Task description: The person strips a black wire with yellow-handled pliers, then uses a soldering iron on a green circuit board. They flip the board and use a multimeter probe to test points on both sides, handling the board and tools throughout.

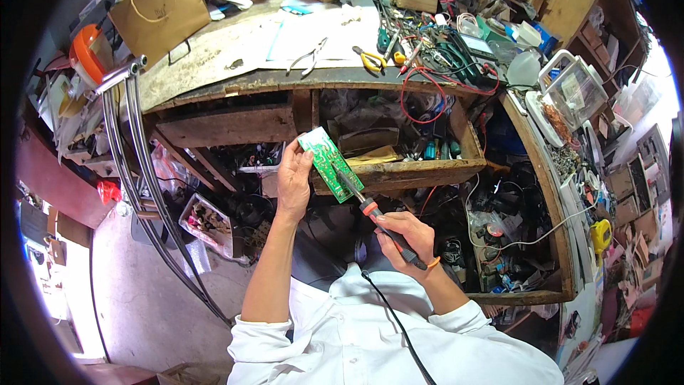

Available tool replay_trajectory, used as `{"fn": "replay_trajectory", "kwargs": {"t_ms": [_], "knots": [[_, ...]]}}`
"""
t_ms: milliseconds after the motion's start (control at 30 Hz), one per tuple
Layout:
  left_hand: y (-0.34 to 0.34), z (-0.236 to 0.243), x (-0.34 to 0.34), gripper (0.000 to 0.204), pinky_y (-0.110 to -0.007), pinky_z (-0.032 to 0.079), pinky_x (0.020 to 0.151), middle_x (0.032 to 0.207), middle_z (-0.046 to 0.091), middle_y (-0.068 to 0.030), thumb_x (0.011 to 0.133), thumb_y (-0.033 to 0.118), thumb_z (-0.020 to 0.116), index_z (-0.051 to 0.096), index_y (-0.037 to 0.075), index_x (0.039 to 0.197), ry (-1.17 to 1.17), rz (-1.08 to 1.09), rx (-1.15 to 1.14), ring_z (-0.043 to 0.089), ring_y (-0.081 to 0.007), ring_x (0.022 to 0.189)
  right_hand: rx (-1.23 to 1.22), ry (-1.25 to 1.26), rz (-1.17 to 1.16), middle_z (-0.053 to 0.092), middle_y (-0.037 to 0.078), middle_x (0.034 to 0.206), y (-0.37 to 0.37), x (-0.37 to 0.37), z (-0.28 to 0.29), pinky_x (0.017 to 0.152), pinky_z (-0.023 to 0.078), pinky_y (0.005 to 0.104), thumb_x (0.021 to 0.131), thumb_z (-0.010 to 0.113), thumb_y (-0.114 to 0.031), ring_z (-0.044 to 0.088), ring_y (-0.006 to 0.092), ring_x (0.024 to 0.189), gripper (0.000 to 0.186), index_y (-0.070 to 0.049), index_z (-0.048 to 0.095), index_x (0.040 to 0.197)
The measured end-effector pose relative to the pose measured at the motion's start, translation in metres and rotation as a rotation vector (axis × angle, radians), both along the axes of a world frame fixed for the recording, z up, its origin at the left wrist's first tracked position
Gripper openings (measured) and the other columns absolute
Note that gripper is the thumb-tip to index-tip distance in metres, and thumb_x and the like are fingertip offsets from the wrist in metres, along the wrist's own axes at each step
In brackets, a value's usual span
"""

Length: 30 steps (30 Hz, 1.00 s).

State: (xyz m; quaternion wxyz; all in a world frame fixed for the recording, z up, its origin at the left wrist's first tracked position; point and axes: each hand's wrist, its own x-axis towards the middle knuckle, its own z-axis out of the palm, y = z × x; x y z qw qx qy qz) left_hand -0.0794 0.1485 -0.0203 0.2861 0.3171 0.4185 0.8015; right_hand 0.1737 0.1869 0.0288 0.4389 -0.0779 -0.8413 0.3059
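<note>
My left hand grips a green circuit board by its left edge, thumb on the face, and holds it tilted in front of the open drawer. In my right hand is a screwdriver with a black handle and red bands. Its metal shaft points up and left, and the tip lies over the lower part of the board; whether it touches cannot be made out. An orange band circles my right wrist.
Behind the board, a wooden drawer stands open with tools inside. On the worktop lie pliers, yellow-handled cutters and red test leads. Curved metal tubes rise at left. A parts-filled wooden drawer extends at right.
</note>
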Motion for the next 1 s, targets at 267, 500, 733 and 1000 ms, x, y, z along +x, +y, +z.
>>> {"fn": "replay_trajectory", "kwargs": {"t_ms": [267,500,733,1000], "knots": [[-0.0011,-0.0022,0.0003,0.039,-0.029,0.042,0.104,0.125,0.062,-0.0069,0.105,0.016,0.055,0.047,-0.002,0.138,0.013,0.011,-0.024,0.057,-0.0122,0.115,0.004,-0.002,-0.003,0.072,0.016,0.099,-0.0019,0.0017,-0.0015,0.072,0.058,0.0312,0.076,0.071,0.008,0.071,0.0237,0.08,0.038,-0.002,0.066,0.113],[-0.0007,-0.0057,-0.0001,0.039,-0.028,0.042,0.103,0.125,0.063,-0.007,0.105,0.016,0.055,0.048,-0.002,0.138,-0.001,0.01,-0.015,0.058,-0.0121,0.114,-0.006,-0.003,0.009,0.072,0.017,0.1,-0.0026,0.0011,-0.0055,0.073,0.058,0.0309,0.078,0.07,0.007,0.071,0.0234,0.081,0.037,-0.002,0.067,0.113],[-0.0012,-0.0065,0.0018,0.038,-0.028,0.042,0.102,0.125,0.062,-0.0071,0.104,0.015,0.056,0.048,-0.002,0.138,0.005,0.025,-0.012,0.058,-0.0125,0.114,0.034,0.011,0.003,0.072,0.016,0.099,-0.0025,-0.0006,-0.0039,0.075,0.058,0.0328,0.078,0.071,0.006,0.071,0.0254,0.083,0.036,0.0,0.067,0.113],[-0.0024,-0.0014,0.0054,0.038,-0.028,0.042,0.103,0.124,0.062,-0.0067,0.104,0.014,0.055,0.048,-0.002,0.138,-0.005,0.03,-0.006,0.057,-0.0122,0.114,0.077,-0.013,0.009,0.071,0.016,0.096,-0.0002,0.001,-0.0022,0.072,0.058,0.0333,0.075,0.072,0.006,0.071,0.0277,0.08,0.037,-0.001,0.067,0.112]]}}
